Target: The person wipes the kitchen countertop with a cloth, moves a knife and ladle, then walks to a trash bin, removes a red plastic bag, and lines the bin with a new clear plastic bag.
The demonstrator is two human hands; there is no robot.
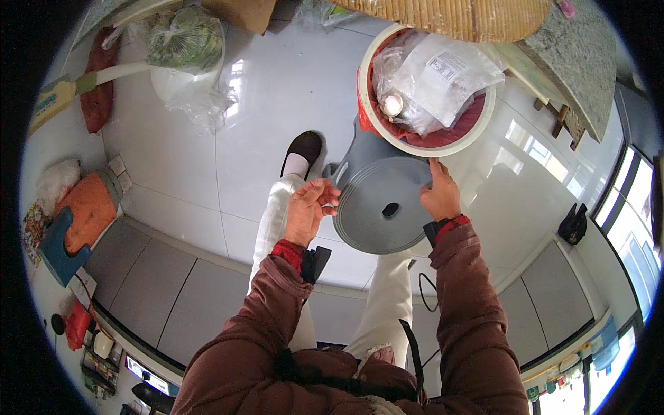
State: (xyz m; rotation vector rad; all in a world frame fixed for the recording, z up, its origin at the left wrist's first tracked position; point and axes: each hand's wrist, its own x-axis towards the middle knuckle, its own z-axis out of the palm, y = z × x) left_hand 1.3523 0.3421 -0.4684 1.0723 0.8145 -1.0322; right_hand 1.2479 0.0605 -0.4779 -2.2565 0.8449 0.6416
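A grey plastic stool (373, 223) with a round ringed seat and a dark oval hole in its middle stands before me. My right hand (441, 192) grips the right edge of the seat, its fingers partly hidden and one pointing towards the trash bin. At the seat's left edge is my left hand (309, 210), fingers half bent and apart, nothing visible in them; whether the fingertips touch the rim I cannot tell. Just beyond the stool is the round trash bin (486, 122), lined with a red bag and filled with crumpled clear plastic packaging (410, 96).
A round ridged wooden board (456, 18) juts over the bin beside a grey stone countertop (576, 62). Bagged green vegetables (187, 39) sit on a white container at the upper left, near a pale long handle (122, 71). My dark shoe (305, 148) is left of the stool.
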